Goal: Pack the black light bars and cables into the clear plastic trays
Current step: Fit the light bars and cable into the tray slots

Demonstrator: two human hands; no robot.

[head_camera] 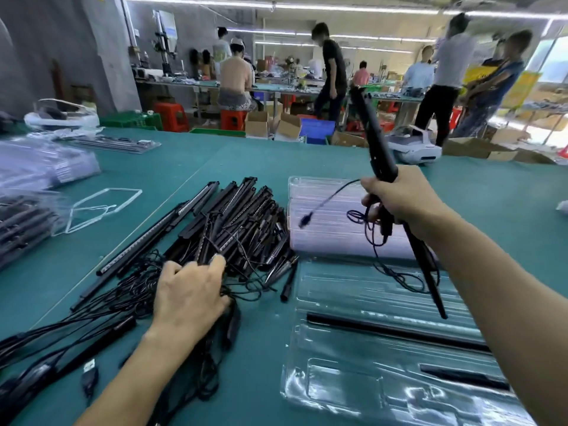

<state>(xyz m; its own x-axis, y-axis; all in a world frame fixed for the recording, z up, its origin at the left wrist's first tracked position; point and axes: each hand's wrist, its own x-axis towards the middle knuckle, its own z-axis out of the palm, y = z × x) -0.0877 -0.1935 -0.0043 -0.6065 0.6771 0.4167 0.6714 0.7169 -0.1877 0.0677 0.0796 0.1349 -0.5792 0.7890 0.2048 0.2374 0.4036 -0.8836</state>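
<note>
light bars [376, 149] in right hand [399, 198], grip closed on them, long axis steep, top pointing up-away; left hand [187, 290] on pile [239, 222], grip unclear.

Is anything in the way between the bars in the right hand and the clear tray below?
Nothing solid. The right hand holds the bars above the tray; only their own cable dangles between. One slot already holds a bar.

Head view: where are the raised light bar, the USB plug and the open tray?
Raised light bar [370, 130]: head view, upper half of the bar.
USB plug [89, 372]: head view, middle of the plug.
Open tray [341, 392]: head view, bare pocket near its front-left corner.
</note>
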